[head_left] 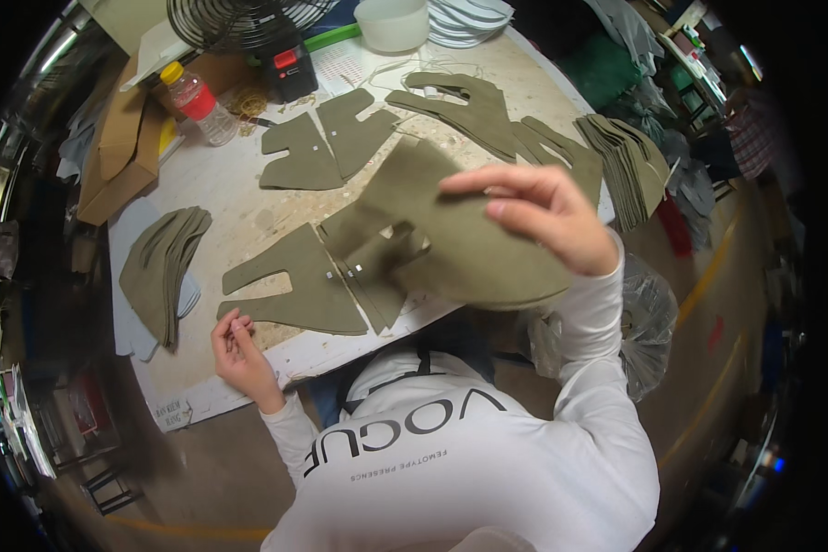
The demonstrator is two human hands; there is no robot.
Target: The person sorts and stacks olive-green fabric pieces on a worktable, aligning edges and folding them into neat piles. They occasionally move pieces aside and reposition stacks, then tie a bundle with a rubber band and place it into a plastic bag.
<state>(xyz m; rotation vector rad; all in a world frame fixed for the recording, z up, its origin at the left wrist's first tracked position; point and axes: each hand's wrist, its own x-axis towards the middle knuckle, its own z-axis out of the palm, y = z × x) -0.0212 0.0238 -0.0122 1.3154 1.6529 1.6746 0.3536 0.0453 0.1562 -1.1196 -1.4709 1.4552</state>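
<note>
My right hand (pixel 554 219) is raised over the table's near right side, with thumb and fingers bent around an olive fabric piece (pixel 488 253). That piece is lifted, blurred by motion, and shaped like part of a shoe upper. At the near left, my left hand (pixel 241 354) has its fingers drawn together at the narrow tip of a flat olive cut-out (pixel 294 293) with a notch. Beside this cut-out lies another olive piece (pixel 374 293), partly covered by the lifted one. Small white marks show along their adjoining edges.
Another olive pair (pixel 304 152) lies farther back on the worn white table (pixel 248 207). Stacks of olive pieces stand at the left (pixel 164 267) and right (pixel 630 170). Behind are a bottle (pixel 198 101), a cardboard box (pixel 120 152), a fan (pixel 239 23) and a white bowl (pixel 393 25).
</note>
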